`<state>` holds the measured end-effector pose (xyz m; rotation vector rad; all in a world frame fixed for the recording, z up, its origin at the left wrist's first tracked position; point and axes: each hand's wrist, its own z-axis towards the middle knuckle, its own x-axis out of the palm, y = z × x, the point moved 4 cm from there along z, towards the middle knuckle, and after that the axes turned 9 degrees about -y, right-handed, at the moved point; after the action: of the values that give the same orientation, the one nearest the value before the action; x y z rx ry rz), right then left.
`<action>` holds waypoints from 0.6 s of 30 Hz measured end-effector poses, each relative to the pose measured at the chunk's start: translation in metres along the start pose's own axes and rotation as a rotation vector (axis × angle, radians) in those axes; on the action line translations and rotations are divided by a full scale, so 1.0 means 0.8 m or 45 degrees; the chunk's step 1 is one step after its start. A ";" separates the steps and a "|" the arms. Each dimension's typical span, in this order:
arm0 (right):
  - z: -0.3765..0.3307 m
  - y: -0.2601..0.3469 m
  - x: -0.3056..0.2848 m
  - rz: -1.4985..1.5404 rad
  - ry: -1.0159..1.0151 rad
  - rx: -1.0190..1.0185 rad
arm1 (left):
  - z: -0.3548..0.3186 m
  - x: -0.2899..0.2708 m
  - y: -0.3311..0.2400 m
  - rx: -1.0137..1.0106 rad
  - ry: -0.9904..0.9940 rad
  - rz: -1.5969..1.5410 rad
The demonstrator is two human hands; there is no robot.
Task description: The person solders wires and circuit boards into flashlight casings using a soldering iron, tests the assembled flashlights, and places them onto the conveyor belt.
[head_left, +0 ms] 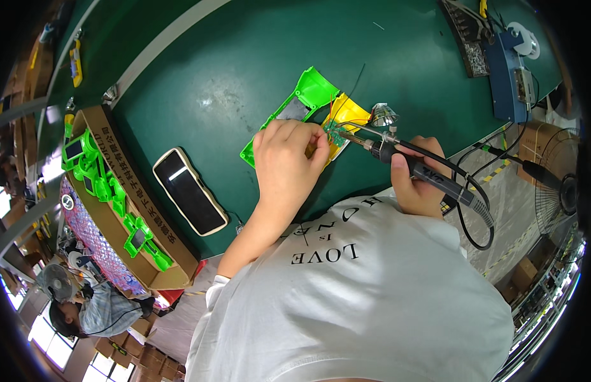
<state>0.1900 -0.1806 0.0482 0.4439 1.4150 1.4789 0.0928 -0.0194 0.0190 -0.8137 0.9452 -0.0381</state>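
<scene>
My right hand is wrapped round a black soldering iron with a thin metal tube alongside its tip. That tip reaches a small green circuit board in a yellow plastic housing. At the board's left edge, my left hand is closed in a pinch; whatever its fingertips hold is hidden. Partly behind that hand lies a bright green plastic housing with a grey panel. Thin red and dark wires run from the board, and a silvery reflector cup rests just right of the yellow housing.
A phone in a pale case lies left on the green mat. Beyond it stands a cardboard box of green housings. A blue device with a white spool is at far right, near a black fan. Another person sits lower left.
</scene>
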 end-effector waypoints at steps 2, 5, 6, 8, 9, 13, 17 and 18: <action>0.001 0.000 0.002 0.001 0.015 0.019 | 0.000 0.000 0.000 0.007 0.000 0.005; 0.001 0.006 0.003 0.058 -0.007 -0.139 | 0.000 0.000 0.000 0.001 0.002 0.008; 0.000 0.007 0.002 0.022 -0.015 -0.112 | 0.000 0.000 0.000 0.000 0.001 0.008; 0.001 0.006 -0.002 -0.014 -0.021 -0.085 | 0.000 -0.001 0.000 -0.002 -0.003 0.000; 0.003 0.004 -0.003 -0.025 0.025 -0.099 | -0.001 -0.001 0.000 -0.004 -0.004 0.001; 0.001 0.006 0.000 -0.071 -0.005 -0.089 | 0.000 0.001 0.000 0.004 -0.004 -0.005; 0.001 0.005 0.000 -0.071 0.002 -0.062 | -0.001 0.001 0.001 0.007 -0.008 -0.001; 0.001 0.004 0.000 -0.067 0.017 -0.043 | -0.001 0.001 0.001 0.006 -0.009 -0.001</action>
<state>0.1896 -0.1797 0.0517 0.3738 1.4001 1.4638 0.0925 -0.0192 0.0177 -0.8096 0.9379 -0.0383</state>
